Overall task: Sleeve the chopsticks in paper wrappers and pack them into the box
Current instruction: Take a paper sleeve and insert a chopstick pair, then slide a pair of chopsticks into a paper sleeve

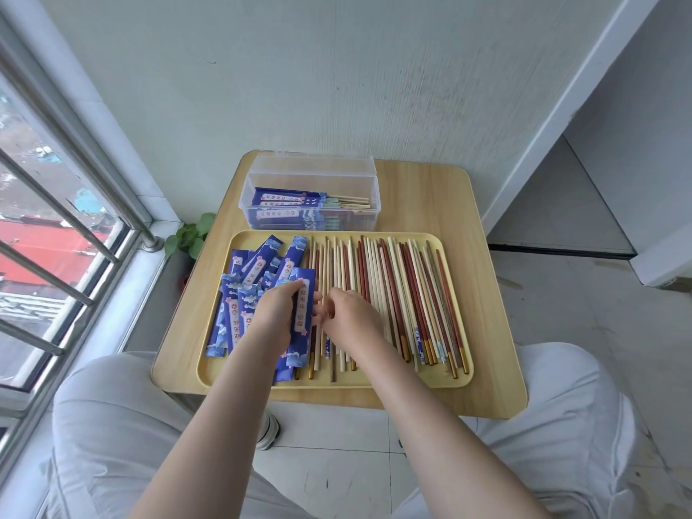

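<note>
Head view: my left hand (275, 312) grips one blue paper wrapper (304, 324), fingers curled round its upper part, holding it lengthwise over the left-middle of the yellow tray (447, 382). Right hand (346, 318) sits just beside it, fingers bent down onto the loose chopsticks (393, 294); looks like it's pinching one, but the fingertips are tucked under and I can't tell for sure what's held. Fingers of both hands nearly touch at the wrapper's edge. Empty wrappers (243, 290) lie in a messy overlapping pile on the tray's left side. Bare chopsticks, red, pale wood and brown, some with gold or blue-white ends, lie roughly parallel across the tray's middle and right. Clear plastic box (310, 198) stands behind the tray on the small wooden table (483, 294), lid open and leaning back; several sleeved chopsticks (299, 204) lie inside, wood tips poking out toward the right. Green plant (193, 234) sits left of the table by the window bars (56, 207). My knees in light trousers (112, 425) are either side of the table.
</note>
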### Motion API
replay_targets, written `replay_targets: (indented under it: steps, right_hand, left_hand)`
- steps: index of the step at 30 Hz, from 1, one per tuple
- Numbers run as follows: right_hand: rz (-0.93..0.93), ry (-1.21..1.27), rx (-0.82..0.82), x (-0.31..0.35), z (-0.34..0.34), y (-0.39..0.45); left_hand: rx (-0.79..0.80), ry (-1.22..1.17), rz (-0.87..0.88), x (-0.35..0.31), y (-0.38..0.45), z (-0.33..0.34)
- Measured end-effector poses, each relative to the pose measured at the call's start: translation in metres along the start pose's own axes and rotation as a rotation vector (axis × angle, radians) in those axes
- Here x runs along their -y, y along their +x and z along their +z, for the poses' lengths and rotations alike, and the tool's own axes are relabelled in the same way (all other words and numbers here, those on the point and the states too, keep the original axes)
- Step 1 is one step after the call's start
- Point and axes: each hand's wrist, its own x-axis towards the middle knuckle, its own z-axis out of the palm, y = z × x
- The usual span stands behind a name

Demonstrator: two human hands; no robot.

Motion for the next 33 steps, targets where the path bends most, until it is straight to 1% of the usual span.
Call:
replay_targets:
  steps: [5,10,15,17,21,27,30,33]
  right_hand:
    - [0.045,-0.02,-0.015,0.006,0.001,0.0]
    - [0.076,-0.107,-0.072,0.012,0.003,-0.004]
    - [0.125,-0.023,-0.089,0.013,0.006,-0.007]
    - [0.138,-0.033,-0.091,0.011,0.005,-0.007]
    - [0.115,-0.101,-0.032,0.019,0.0,-0.009]
    - [0.122,-0.204,0.102,0.033,-0.003,-0.006]
    - [0.119,-0.217,0.13,0.036,-0.002,-0.004]
    - [0.155,-0.149,0.146,0.036,-0.002,-0.004]
  left_hand:
    - [-0.101,0.104,0.003,0.001,0.003,0.002]
    - [-0.097,0.06,-0.009,0.0,0.0,0.001]
    - [-0.082,0.086,0.046,0.0,-0.003,0.005]
    - [-0.082,0.111,0.059,-0.001,-0.003,0.007]
    - [-0.09,0.125,0.069,0.001,-0.002,0.008]
    - [-0.128,0.121,0.041,0.005,0.003,0.005]
    - [-0.159,0.118,0.015,0.006,0.006,0.003]
    - [-0.157,0.098,0.001,0.007,0.008,0.002]
